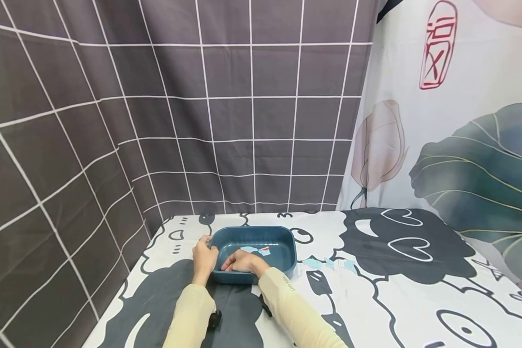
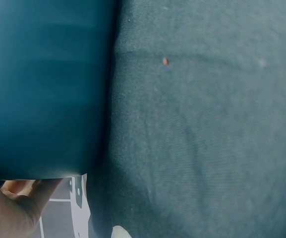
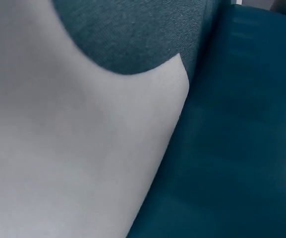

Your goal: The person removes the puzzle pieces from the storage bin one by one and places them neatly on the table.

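Left hand (image 1: 205, 258): is gripping the blue bin's rim (image 1: 252, 230).
Right hand (image 1: 242, 261): is sitting inside, fingers bent; cannot tell if it is holding anything.
Blue bin (image 1: 288, 256): is standing on cloth (image 1: 417, 304).
Paper pieces (image 1: 249, 249): are lying inside and to its right.

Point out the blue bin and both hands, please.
Blue bin (image 1: 252, 236): head view, far inner wall.
Left hand (image 1: 204, 261): head view, middle of hand.
Right hand (image 1: 244, 261): head view, back of hand.
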Demonstrator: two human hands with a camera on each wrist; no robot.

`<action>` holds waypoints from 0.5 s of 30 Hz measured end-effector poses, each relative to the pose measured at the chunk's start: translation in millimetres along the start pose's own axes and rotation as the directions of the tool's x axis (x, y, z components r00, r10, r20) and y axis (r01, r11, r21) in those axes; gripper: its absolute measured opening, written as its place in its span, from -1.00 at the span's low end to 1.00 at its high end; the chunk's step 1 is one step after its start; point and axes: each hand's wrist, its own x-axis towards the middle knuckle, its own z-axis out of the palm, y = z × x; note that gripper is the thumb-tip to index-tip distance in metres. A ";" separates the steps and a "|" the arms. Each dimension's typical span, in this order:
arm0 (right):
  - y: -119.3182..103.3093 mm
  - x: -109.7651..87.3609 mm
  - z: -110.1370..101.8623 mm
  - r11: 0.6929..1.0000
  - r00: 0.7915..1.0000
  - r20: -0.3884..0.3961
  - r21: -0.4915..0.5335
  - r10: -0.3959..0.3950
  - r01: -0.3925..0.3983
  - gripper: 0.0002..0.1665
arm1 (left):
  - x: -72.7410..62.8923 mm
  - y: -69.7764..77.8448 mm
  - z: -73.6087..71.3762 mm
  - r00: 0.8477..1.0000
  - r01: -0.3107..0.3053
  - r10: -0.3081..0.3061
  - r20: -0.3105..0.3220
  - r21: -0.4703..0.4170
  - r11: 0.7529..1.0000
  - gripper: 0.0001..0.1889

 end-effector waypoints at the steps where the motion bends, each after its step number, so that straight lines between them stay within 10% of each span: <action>1: 0.3 -0.9 -0.4 1.000 1.000 0.000 0.005 0.002 -0.002 -0.80 | -0.5 0.0 0.5 1.000 0.001 -0.001 0.002 -0.001 1.000 -0.61; 15: 13.7 -13.7 -21.2 0.941 0.990 -0.137 0.339 0.024 0.024 -0.68 | -0.3 3.1 -2.1 1.000 0.004 -0.005 0.019 0.011 1.000 -0.57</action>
